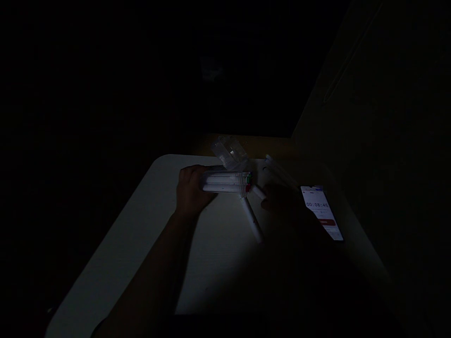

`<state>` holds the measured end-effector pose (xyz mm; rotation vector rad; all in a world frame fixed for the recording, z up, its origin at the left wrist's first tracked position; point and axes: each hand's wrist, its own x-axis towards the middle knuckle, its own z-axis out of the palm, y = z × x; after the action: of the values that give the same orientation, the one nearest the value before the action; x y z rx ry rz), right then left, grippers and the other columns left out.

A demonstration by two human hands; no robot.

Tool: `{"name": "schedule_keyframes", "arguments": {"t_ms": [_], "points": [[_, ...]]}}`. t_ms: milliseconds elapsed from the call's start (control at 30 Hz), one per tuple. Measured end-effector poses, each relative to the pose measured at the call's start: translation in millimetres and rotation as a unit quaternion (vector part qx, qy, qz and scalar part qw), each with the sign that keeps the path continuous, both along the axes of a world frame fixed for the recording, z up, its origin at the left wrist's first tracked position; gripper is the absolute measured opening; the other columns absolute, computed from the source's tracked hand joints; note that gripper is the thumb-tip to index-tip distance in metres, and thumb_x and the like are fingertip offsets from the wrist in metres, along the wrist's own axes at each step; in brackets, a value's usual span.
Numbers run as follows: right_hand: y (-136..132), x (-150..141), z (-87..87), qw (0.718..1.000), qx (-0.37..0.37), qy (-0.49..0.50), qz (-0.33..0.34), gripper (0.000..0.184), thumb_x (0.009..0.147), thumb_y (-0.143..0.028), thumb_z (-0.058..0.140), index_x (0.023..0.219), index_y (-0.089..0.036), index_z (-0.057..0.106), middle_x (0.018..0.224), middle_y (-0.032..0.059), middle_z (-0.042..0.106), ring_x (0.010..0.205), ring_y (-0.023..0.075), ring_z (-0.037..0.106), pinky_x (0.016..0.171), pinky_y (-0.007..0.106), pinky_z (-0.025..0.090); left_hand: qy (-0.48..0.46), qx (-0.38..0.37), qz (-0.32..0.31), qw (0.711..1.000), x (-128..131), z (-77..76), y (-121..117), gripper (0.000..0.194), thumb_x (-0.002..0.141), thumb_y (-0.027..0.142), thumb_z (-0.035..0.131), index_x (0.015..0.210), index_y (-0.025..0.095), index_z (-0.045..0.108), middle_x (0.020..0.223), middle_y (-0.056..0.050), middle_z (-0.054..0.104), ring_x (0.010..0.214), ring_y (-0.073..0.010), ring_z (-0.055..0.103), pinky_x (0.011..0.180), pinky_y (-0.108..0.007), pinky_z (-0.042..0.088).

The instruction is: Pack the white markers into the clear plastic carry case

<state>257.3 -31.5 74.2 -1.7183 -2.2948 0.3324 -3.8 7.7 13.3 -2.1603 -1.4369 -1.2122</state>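
My left hand (192, 190) is closed round one end of a clear plastic case (243, 184) lying on its side. White markers (221, 180) fill the case, and red, green and blue tips show at its right end. A white marker (259, 191) sticks out of my right hand (276, 199), its end close to those tips. Deep shadow covers most of the right hand's fingers. Just below the case, a loose white marker (252, 219) lies slanted on the table. The case's transparent lid or flap (229, 152) rises behind it.
On the right of the pale table (148, 225), a lit phone (322, 213) shows a running-time display, partly covered by my right forearm. A long pale object (280, 171) lies at the back right. The room is very dark, with a wall along the right.
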Motion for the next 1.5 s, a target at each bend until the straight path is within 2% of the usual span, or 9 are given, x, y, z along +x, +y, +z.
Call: {"name": "schedule_keyframes", "arguments": {"t_ms": [167,333,500,633,800,933,1067,1333,1500], "points": [[9,17,14.5,0.999,-0.024,-0.031,-0.032,0.022,0.086,-0.031,0.06,0.099,-0.015,0.066,0.098,0.0082,0.068,0.088,0.017,0.064,0.079,0.033,0.052,0.004,0.012,-0.001,1.0,-1,-2.3,1,0.041,0.07,0.039,0.067,0.105,0.02,0.057,0.104,-0.008,0.063,0.098,-0.0261,0.055,0.087,-0.039,0.043],[4,21,35.1,0.998,-0.002,-0.028,-0.055,0.022,0.082,-0.022,0.056,0.099,-0.016,0.069,0.101,0.0108,0.07,0.092,0.0215,0.065,0.08,0.033,0.049,-0.003,0.0,-0.001,1.0,-2,-5.0,3,0.044,0.069,0.039,0.069,0.106,0.02,0.057,0.105,-0.008,0.062,0.1,-0.0263,0.054,0.09,-0.04,0.042],[-9,13,59.7,0.996,-0.004,0.025,-0.088,0.017,0.077,-0.022,0.06,0.091,-0.017,0.069,0.09,0.006,0.071,0.081,0.0181,0.065,0.071,0.029,0.048,-0.007,-0.019,0.001,1.0,-2,-7.7,4,0.041,0.07,0.038,0.068,0.106,0.02,0.058,0.104,-0.008,0.063,0.101,-0.0255,0.055,0.088,-0.039,0.043],[-18,16,74.4,0.991,0.028,0.078,-0.108,0.009,0.075,-0.023,0.061,0.079,-0.02,0.069,0.08,0.0027,0.07,0.072,0.0161,0.064,0.064,0.027,0.046,-0.013,0.007,-0.004,1.0,-3,-9.1,4,0.042,0.07,0.039,0.068,0.105,0.019,0.057,0.103,-0.008,0.063,0.1,-0.0256,0.055,0.089,-0.039,0.043],[-32,24,85.4,0.979,0.086,0.139,-0.123,0.011,0.074,-0.028,0.06,0.075,-0.021,0.069,0.076,0.0008,0.068,0.068,0.0145,0.062,0.062,0.027,0.047,0.0,0.013,-0.01,1.0,-6,-11.3,6,0.042,0.071,0.041,0.066,0.106,0.019,0.057,0.104,-0.008,0.063,0.1,-0.0257,0.055,0.087,-0.039,0.042],[-38,25,90.6,0.972,0.124,0.176,-0.098,0.013,0.074,-0.03,0.06,0.075,-0.021,0.069,0.075,0.0006,0.067,0.067,0.0135,0.061,0.063,0.026,0.048,0.002,-0.003,0.006,1.0,-6,-13.6,7,0.044,0.07,0.041,0.067,0.106,0.02,0.056,0.104,-0.008,0.063,0.1,-0.026,0.055,0.089,-0.039,0.042],[-37,22,91.4,0.975,0.089,0.183,-0.084,0.013,0.071,-0.032,0.061,0.074,-0.021,0.069,0.072,0.001,0.067,0.062,0.0138,0.06,0.057,0.026,0.046,-0.007,-0.005,0.002,1.0,-5,-14.0,8,0.045,0.07,0.042,0.067,0.107,0.02,0.056,0.104,-0.008,0.062,0.1,-0.0263,0.054,0.09,-0.04,0.041],[-37,16,85.8,0.977,0.07,0.196,-0.036,0.011,0.074,-0.031,0.062,0.075,-0.022,0.069,0.072,-0.0005,0.067,0.065,0.013,0.061,0.06,0.024,0.046,0.0,0.011,0.0,1.0,-6,-14.8,9,0.046,0.068,0.04,0.07,0.107,0.019,0.057,0.105,-0.009,0.063,0.1,-0.0267,0.054,0.089,-0.04,0.042],[-33,19,81.0,0.983,0.043,0.178,-0.016,0.012,0.076,-0.03,0.062,0.082,-0.023,0.07,0.076,-0.0002,0.068,0.068,0.0134,0.062,0.06,0.023,0.046,-0.007,-0.021,0.001,1.0,-5,-12.9,9,0.045,0.068,0.041,0.07,0.106,0.019,0.059,0.105,-0.009,0.063,0.101,-0.0269,0.055,0.089,-0.04,0.043]]}}
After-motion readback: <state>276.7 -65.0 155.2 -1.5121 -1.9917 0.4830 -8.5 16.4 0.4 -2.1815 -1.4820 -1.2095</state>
